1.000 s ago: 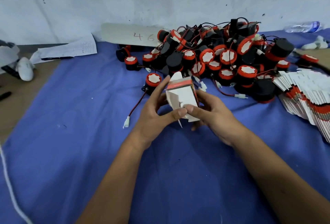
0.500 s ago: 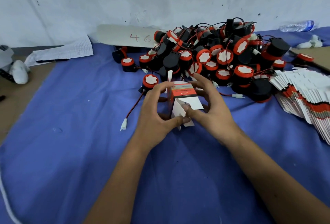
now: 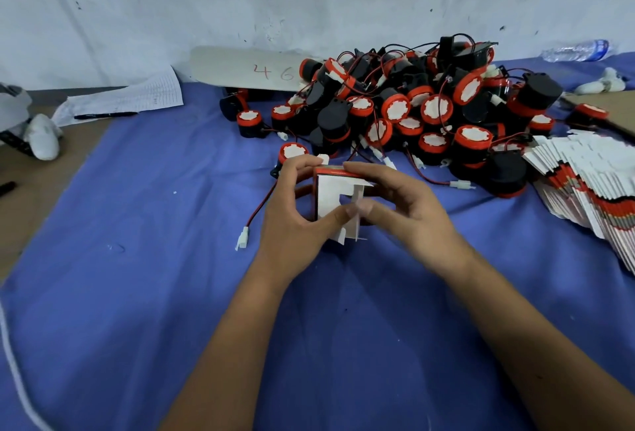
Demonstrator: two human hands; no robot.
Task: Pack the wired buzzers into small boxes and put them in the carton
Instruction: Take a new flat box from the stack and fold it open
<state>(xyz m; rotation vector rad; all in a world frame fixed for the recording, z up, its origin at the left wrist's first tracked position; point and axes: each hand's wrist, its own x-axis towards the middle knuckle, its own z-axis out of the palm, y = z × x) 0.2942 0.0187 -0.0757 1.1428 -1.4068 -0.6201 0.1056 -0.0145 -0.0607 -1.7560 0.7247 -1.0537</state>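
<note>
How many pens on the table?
2. One pen lies on the lined paper at back left; another pen pokes in at the left edge. More may be hidden.

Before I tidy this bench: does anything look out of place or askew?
One buzzer sits apart from the pile, its wire trailing across the blue cloth beside the left hand. Otherwise nothing looks odd.

Single head-worn view, forward and down, close over blue-clothed table (image 3: 144,258).
</note>
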